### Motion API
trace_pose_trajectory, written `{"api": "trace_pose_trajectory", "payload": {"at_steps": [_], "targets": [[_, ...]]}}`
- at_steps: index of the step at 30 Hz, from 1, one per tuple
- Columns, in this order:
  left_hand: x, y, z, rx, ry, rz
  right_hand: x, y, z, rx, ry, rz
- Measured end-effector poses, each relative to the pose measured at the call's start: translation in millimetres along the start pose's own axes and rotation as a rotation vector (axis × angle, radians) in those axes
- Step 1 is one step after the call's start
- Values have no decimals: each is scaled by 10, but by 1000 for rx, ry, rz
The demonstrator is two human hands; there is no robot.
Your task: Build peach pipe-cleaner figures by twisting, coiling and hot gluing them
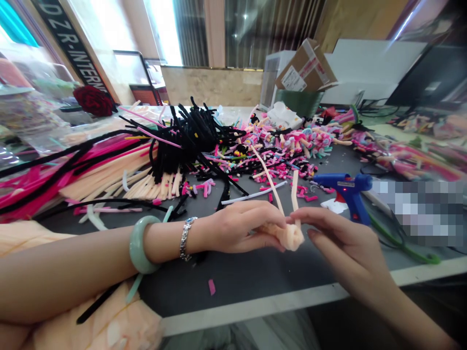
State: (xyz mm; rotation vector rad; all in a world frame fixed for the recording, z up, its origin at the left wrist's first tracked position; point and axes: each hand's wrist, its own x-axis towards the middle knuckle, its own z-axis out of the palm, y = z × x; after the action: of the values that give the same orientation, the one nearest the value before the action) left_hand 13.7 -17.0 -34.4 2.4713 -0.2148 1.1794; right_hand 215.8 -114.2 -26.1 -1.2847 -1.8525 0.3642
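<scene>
My left hand is closed around a small peach fuzzy piece with a rounded, coiled end. Two pale strips stick up from beside it, a long thin one leaning left and a shorter one nearly upright. My right hand is just right of the piece, its index fingertip against the base of the shorter strip. Thumb and index finger of that hand are apart.
A blue glue gun stands behind my right hand. Black stems and peach stems lie at the left, pink and multicoloured cut pieces behind. A cardboard box is at the back. The table's pale edge runs in front.
</scene>
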Motion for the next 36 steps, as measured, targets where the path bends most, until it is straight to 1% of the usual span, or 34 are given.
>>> {"api": "trace_pose_trajectory", "payload": {"at_steps": [4, 8, 14, 21, 25, 28, 32, 36], "targets": [[0, -2, -6, 12, -41, 39, -47, -57, -25, -82, 4, -63], [-9, -6, 2, 53, -76, 61, -97, -116, -38, -157, 6, -90], [-25, -18, 12, 79, -83, 83, -149, -161, -49, -256, 20, -163], [-24, -25, 1, 110, -79, 143, -174, -217, -66, -241, 16, -191], [-22, -31, -3, 108, -79, 169, -160, -251, -67, -270, 23, -243], [-33, -39, 7, 97, -70, 167, -146, -284, -82, -301, 11, -272], [-41, -46, 21, 80, -52, 160, -134, -299, -87, -301, 5, -271], [-29, -39, 15, 74, -78, 183, -128, -275, -75, -272, -36, -278]]}}
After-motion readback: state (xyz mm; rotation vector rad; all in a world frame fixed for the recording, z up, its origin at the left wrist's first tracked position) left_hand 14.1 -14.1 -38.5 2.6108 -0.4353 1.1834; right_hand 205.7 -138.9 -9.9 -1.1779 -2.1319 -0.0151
